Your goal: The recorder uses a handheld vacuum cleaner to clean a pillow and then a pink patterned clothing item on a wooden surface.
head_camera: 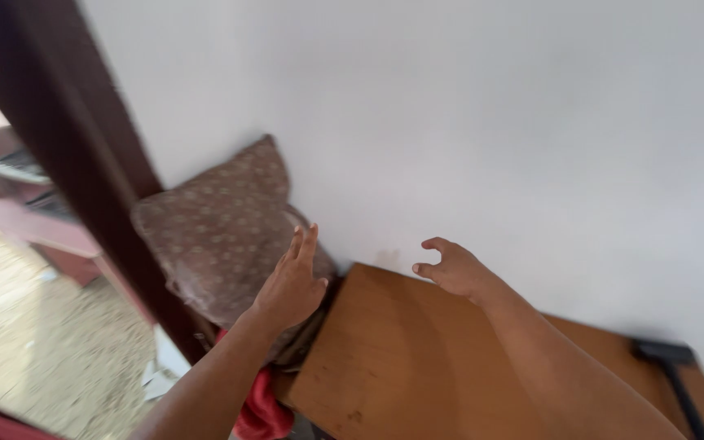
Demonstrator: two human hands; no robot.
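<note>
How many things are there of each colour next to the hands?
Brown: 2, the brown dotted fabric cushion under the left hand, and the brown wooden board below the right hand.
Red: 1, the red cloth.
Black: 1, the black cable plug.
Total: 4

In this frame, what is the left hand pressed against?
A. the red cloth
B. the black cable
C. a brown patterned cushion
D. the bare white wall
C: the left hand lies flat on the brown patterned cushion wedged in the wall corner, while the right hand hovers open over the wooden tabletop.
</note>
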